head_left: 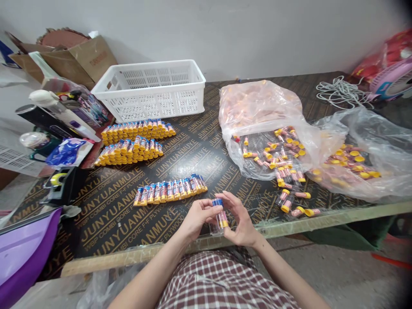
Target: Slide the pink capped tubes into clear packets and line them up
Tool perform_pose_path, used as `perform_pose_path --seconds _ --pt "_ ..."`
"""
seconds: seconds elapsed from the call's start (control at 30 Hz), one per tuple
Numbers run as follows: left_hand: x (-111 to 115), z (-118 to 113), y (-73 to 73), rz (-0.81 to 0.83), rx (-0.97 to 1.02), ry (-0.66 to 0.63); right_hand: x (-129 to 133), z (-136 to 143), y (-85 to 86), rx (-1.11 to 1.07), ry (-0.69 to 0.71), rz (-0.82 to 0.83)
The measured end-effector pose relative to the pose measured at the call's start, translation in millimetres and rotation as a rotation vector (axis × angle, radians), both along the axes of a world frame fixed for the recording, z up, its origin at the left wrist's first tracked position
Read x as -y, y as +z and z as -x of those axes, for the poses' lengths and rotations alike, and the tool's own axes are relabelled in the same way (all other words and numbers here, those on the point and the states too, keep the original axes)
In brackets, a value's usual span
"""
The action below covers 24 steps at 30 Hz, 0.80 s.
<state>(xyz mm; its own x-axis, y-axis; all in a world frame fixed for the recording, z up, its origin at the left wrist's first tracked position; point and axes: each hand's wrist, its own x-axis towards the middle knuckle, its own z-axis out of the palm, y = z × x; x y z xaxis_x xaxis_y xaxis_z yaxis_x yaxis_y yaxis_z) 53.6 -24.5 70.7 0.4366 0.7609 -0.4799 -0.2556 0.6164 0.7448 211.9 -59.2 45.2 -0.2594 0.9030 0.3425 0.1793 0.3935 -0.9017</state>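
Between both hands, over the table's front edge, is a small clear tube (221,218) with a blue cap, a yellow base and a printed pink inside; loose clear film shows around its lower end. My left hand (197,218) pinches it near the blue cap. My right hand (240,219) curves round its other side, thumb at the yellow base and fingertips by the cap. Just beyond stands a row of similar tubes (170,189) with blue tops and yellow bottoms. To the right, loose yellow-capped tubes (285,201) spill from a clear plastic bag (260,103).
Stacked finished-looking tubes (131,148) lie before a white plastic basket (154,101). A second bag (363,171) of tubes, a coiled cable (343,92) and a pink fan (391,81) are at right. A tape dispenser (62,184) and purple dustpan-like object (28,253) are left.
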Motion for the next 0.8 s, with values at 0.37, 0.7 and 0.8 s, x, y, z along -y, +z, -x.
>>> perform_pose_path --seconds 0.37,0.7,0.8 --pt "-8 6 -0.9 -0.043 -0.066 0.052 -4 -1 2.5 0.047 0.036 0.019" --pt "-83 57 -22.0 -0.572 -0.977 0.29 -22 -18 -15.6 0.125 -0.094 0.197" --pt "-90 54 -27.7 -0.631 -1.11 0.198 -38 -10 -30.3 0.135 0.001 0.325"
